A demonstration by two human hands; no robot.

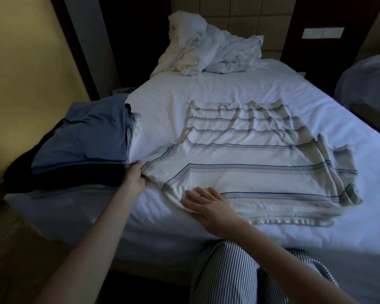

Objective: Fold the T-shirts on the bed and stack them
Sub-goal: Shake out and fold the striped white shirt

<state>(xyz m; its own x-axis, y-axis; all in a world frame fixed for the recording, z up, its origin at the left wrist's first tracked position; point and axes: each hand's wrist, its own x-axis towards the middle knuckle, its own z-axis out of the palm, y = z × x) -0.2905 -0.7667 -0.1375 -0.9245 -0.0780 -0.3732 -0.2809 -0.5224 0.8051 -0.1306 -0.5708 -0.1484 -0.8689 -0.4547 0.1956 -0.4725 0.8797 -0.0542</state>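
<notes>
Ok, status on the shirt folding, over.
Left hand pinches striped T-shirt by sleeve. Right hand flat on it. Shirt spread, not yet folded. Folded stack at left, not blocking.

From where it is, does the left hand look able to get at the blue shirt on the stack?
Probably yes. The left hand grips the sleeve of the striped T-shirt right beside the stack. The blue shirt on top lies uncovered, with nothing between. It must release the sleeve first.
</notes>
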